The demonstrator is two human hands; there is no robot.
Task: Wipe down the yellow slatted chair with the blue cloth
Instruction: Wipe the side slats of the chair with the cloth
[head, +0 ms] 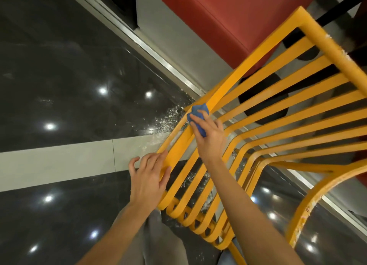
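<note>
Glossy dark floor (pixel 59 70), white crumbs (pixel 166 117) scattered beside the yellow chair (pixel 278 98). The right hand (pixel 210 133) grips the blue cloth (pixel 197 113) against the chair's outer slat; the left hand (pixel 148 175), fingers nearly straight, steadies that slat lower down. Hard strokes could fling more crumbs floorward, or tip the chair.
</note>
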